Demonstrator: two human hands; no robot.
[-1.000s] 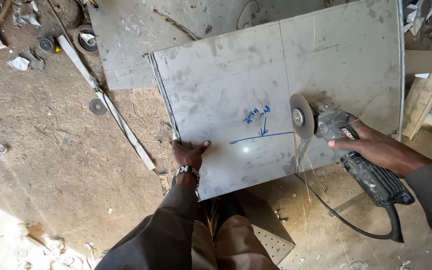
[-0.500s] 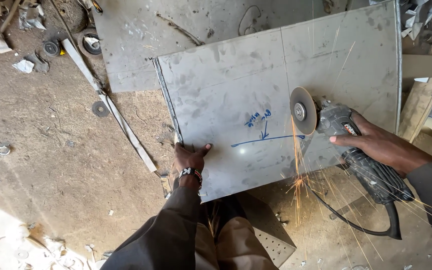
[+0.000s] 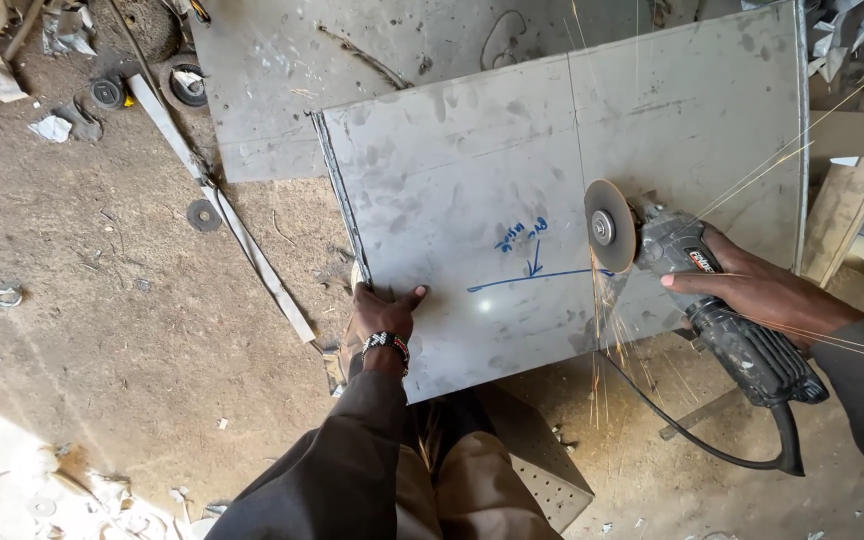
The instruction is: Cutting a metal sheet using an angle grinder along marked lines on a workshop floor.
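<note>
A large grey metal sheet (image 3: 512, 170) with a blue drawn line and arrow lies tilted in front of me. My left hand (image 3: 384, 312), with a beaded bracelet at the wrist, presses flat on the sheet's near left edge. My right hand (image 3: 752, 290) grips a dark angle grinder (image 3: 722, 310). Its disc (image 3: 609, 225) stands on edge at the right end of the blue line, touching the sheet. Sparks fly down below the disc and off to the upper right. The grinder's black cable (image 3: 692, 440) loops under the tool.
A second metal sheet (image 3: 272, 90) lies behind on the dirt floor. A long thin metal strip (image 3: 242, 240), a few discs and paper scraps lie at left. Bent metal pieces (image 3: 862, 220) stand at right. A perforated plate (image 3: 542, 460) lies by my legs.
The view has shifted slightly. The grinder disc stays at the right end of the blue line, and sparks now also streak to the upper right. My left hand stays pressed on the sheet.
</note>
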